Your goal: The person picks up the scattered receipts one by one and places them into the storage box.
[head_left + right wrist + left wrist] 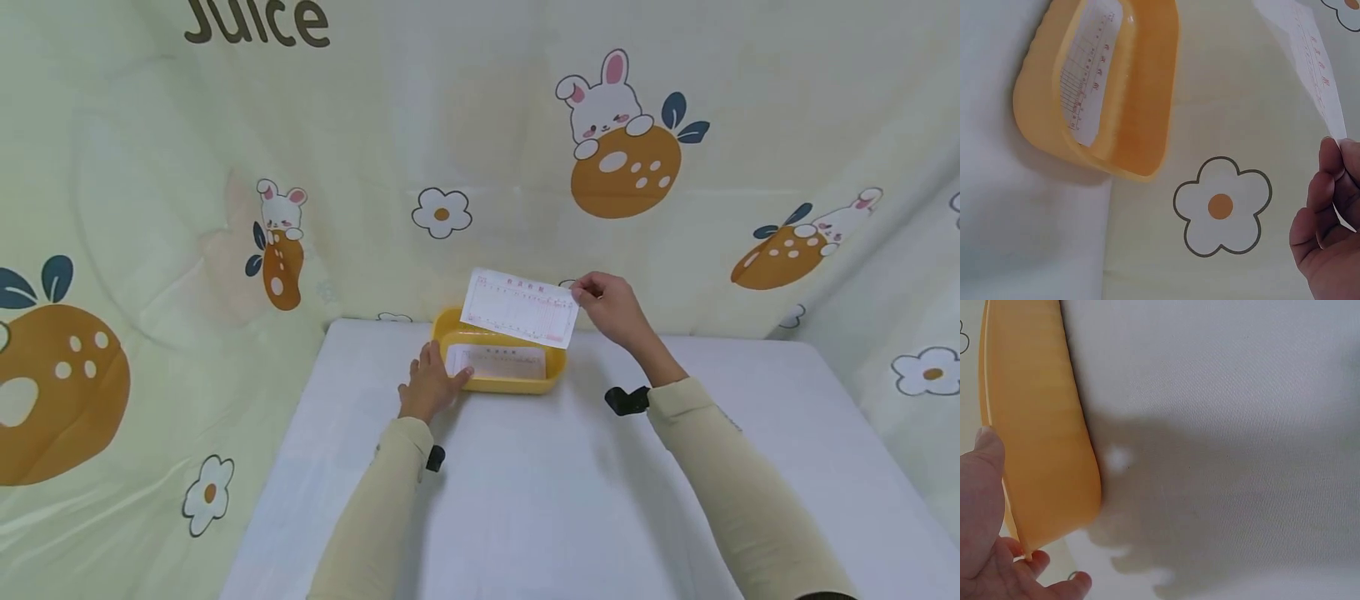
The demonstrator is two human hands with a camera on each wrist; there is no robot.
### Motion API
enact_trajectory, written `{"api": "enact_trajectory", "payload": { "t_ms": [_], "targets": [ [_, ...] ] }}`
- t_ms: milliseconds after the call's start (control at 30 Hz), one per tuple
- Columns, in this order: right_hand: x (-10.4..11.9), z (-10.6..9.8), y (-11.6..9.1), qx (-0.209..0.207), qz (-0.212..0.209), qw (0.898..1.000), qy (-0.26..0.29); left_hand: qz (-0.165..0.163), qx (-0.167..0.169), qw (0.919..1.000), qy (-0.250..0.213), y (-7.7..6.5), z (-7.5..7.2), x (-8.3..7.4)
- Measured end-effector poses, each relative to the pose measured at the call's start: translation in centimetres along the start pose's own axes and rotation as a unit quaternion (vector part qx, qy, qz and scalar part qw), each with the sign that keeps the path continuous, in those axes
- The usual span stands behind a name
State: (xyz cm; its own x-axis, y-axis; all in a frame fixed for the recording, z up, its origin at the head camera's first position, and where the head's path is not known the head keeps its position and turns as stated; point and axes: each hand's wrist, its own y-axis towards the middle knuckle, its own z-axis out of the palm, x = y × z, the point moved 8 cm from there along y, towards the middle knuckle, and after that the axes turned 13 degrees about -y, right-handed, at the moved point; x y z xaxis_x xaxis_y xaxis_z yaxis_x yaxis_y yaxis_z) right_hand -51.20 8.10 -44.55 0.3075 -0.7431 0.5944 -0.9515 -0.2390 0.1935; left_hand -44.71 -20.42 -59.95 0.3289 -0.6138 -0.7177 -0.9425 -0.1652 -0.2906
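Observation:
A white paper slip (521, 307) with red print hangs tilted above a yellow plastic basin (517, 386). My right hand (609, 307) pinches the slip by its right edge, between thumb and fingers; the right wrist view shows the same slip (1316, 69) nearly edge-on. Inside the basin lies another printed slip (497, 362), also visible in the right wrist view. At the basin's left end, my left hand (431, 383) holds the rim, its thumb (990, 447) on the near side and its fingers around the corner. The basin's far inside is partly hidden behind the raised slip.
The basin stands near the back edge of a table covered with white cloth (525, 492). Behind it hangs a pale curtain (360, 167) printed with rabbits, oranges and flowers. Black wrist mounts (627, 401) stick out at both sleeves.

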Motion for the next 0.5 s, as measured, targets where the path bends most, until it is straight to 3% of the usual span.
{"api": "enact_trajectory", "payload": {
  "t_ms": [200,500],
  "targets": [
    [-0.3,1.3,0.9,0.007,0.007,1.0,0.009,0.009,-0.016,0.9998,-0.002,-0.3,-0.6,-0.2],
    [-2.8,4.7,0.8,0.032,0.019,0.999,-0.008,0.018,-0.021,0.9996,-0.01,-0.3,-0.2,-0.2]
  ]
}}
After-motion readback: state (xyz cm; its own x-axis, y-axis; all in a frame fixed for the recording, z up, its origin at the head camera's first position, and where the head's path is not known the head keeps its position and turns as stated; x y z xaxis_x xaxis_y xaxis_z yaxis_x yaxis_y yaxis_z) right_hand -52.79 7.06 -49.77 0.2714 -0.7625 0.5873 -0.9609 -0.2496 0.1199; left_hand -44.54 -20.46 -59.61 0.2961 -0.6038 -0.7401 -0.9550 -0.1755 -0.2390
